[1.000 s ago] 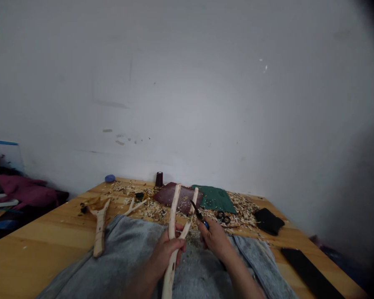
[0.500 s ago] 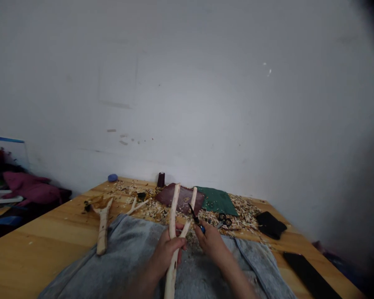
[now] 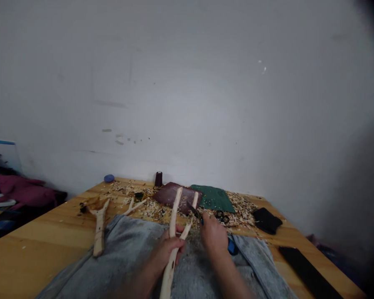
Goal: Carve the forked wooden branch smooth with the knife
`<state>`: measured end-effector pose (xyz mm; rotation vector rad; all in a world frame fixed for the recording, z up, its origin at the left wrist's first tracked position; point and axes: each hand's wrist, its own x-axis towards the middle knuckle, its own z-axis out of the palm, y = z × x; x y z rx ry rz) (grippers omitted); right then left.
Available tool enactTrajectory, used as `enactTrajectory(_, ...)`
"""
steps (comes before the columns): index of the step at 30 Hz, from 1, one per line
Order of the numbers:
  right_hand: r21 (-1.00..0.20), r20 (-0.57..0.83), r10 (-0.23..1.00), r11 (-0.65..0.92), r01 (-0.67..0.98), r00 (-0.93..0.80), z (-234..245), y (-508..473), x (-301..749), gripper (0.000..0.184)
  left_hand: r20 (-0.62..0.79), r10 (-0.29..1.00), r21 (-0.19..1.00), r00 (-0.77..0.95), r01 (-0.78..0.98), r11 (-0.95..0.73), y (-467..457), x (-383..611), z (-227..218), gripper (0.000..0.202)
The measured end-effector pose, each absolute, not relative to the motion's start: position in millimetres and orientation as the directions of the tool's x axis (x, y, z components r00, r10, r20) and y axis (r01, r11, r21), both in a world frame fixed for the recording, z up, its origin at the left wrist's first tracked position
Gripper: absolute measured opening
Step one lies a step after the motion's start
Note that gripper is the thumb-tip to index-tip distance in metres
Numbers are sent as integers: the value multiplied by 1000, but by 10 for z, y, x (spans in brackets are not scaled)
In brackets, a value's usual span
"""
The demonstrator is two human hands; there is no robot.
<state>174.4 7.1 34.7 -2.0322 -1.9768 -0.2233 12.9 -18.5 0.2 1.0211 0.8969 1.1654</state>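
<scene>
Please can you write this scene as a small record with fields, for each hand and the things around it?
Left hand: grips a peeled forked branch, held upright
Right hand: grips a small knife, blade beside the branch's right prong
Lap: grey cloth under both hands
Surface: wooden table
On table: wood shavings, scissors, green cloth, dark red leather piece, black pouch, second forked branch

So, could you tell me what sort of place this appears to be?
Probably a small woodcarving workspace: pale wood shavings litter a wooden table, a peeled branch lies on it, and the left hand grips a forked branch while the right hand holds a small knife.
</scene>
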Motion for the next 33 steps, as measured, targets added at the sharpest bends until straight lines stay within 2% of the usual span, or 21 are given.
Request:
enactTrajectory(2,-138,346,935,-29,990,76,338,100,1818,25,-43,976,951,214,-292,106,-175,155,-26,35)
enactTrajectory(4,-226,362,927,-12,974,95,316,116,1892,28,-55,969,942,239,-310,130,-164,166,-39,37)
enactTrajectory(8,-416,321,946,101,904,43,278,125,1976,34,-37,984,947,172,-310,90,-164,138,-15,39)
enactTrajectory(12,-678,200,978,184,712,-62,281,114,1962,32,-32,988,969,153,-238,69,-184,106,7,41)
enactTrajectory(15,-786,91,989,145,601,-121,293,85,1940,29,-9,989,985,147,-170,34,-193,103,-6,39)
enactTrajectory(25,-756,45,986,138,640,-158,353,2,1910,32,-11,990,996,140,-88,23,-205,101,9,38)
enactTrajectory(30,-686,85,983,176,706,-163,372,-19,1909,32,14,994,997,105,-73,-7,-253,127,92,31)
enactTrajectory(33,-586,135,980,198,785,-146,338,-14,1897,29,-2,996,997,88,-78,9,-251,136,80,30)
